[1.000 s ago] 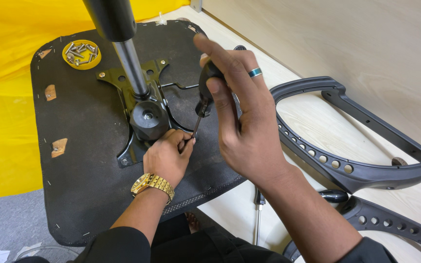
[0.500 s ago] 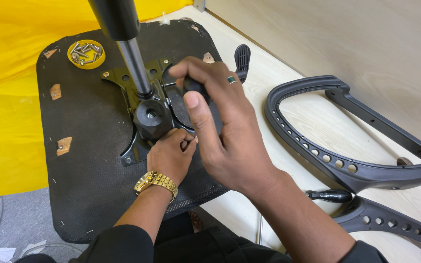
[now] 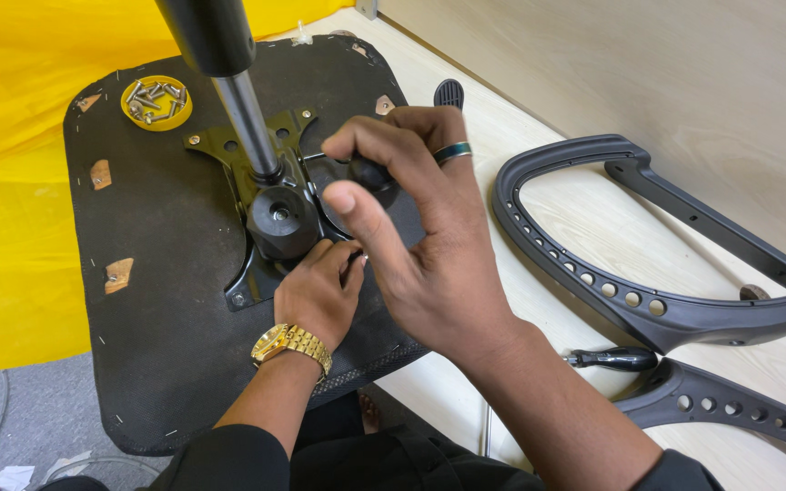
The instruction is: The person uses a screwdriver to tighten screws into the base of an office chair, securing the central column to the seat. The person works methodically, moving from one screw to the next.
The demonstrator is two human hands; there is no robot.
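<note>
right hand (image 3: 420,236): fingers curled around a black screwdriver handle (image 3: 370,171), thumb pointing toward the camera; a dark band ring sits on 1 finger. the tool's shaft is hidden behind the hand.
left hand (image 3: 317,293): loosely closed, fingertips pinched together at the edge of the metal plate, just below the right thumb; what they pinch is too small to tell. a gold wristwatch (image 3: 291,344) sits on the wrist.
seat base (image 3: 166,273): black, fabric-covered underside of a chair seat, lying face down, with small tan patches along its left side.
metal plate (image 3: 256,264): black bracket mounted at the middle of the seat base, screw holes at its corners.
gas cylinder (image 3: 234,91): black and silver column rising from the plate toward the camera, touching the round black knob (image 3: 282,218) at its foot.
yellow cap (image 3: 156,101): shallow round dish on the far left corner of the seat base, holding silver screws.
armrest frames (image 3: 648,273): 2 dark grey looped pieces with rows of holes, lying on the pale wooden floor (image 3: 593,91) to the right, well apart from the hands.
second screwdriver (image 3: 613,358): black handle, on the floor between the 2 frames.
yellow sheet (image 3: 11,182): spread under and left of the seat base.
</note>
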